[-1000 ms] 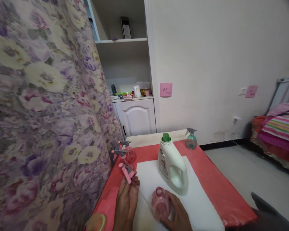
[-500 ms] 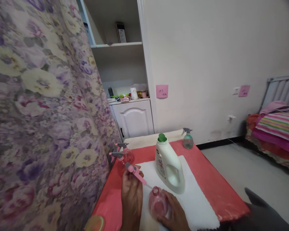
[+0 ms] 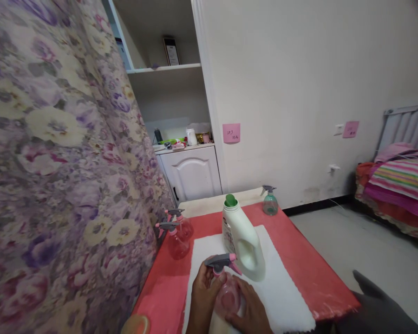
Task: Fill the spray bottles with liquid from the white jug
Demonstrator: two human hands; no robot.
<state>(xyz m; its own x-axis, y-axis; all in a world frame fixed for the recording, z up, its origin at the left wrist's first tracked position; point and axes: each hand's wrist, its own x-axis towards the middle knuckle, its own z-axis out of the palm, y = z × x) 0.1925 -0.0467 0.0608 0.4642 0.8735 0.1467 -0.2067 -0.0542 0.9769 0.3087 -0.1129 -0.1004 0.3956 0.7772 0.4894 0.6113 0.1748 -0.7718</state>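
Left hand [image 3: 202, 286] clamps its grip on spray head [image 3: 218, 262], right hand [image 3: 250, 306] on bottle [image 3: 230, 297]; jug [image 3: 242, 239] at bottle's one o'clock.

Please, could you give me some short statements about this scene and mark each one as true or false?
1. The right grip holds the pink bottle. True.
2. The left grip is on the jug. False: it is at the spray head over the pink bottle.
3. The jug stands on the white mat. True.
4. In the view, the green bottle is left of the jug. False: it is on the right.
5. Two other pink sprayers stand left of the mat. True.
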